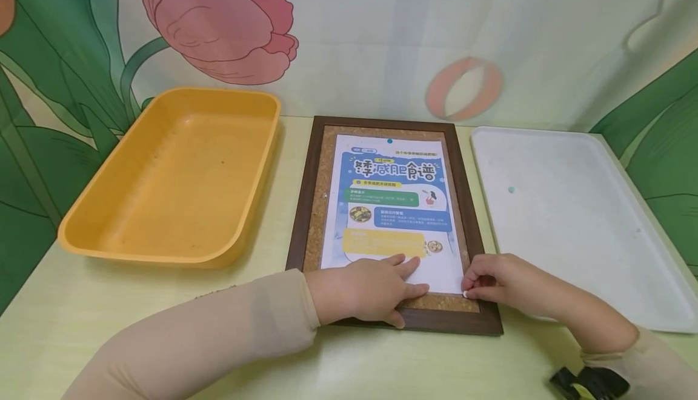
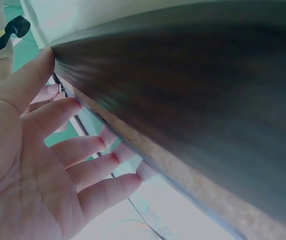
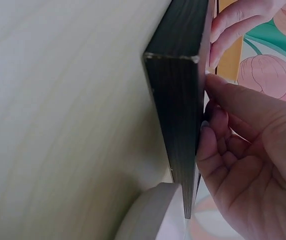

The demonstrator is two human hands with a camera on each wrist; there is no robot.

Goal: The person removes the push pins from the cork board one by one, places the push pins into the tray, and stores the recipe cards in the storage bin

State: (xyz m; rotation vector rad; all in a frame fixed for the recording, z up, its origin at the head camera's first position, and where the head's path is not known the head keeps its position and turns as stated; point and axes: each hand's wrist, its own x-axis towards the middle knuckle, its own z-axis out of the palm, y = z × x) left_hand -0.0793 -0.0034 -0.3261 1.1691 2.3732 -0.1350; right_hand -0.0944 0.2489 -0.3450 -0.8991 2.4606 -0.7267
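Flat on the poster (image 1: 389,206), the open left hand (image 1: 365,291) should pin it while the right hand (image 1: 501,282), pinching a white pushpin (image 1: 466,294), works squarely at the cork board (image 1: 322,206) corner.

The rectangular cork pinboard (image 1: 319,206) is speckled tan inside a dark brown wooden frame. The paper poster (image 1: 389,206) pinned on it is white with blue, green and yellow panels. Left lies an orange-yellow plastic tub (image 1: 174,176), right a white plastic tray (image 1: 567,218), on the pale yellow-green worktop (image 1: 109,321).
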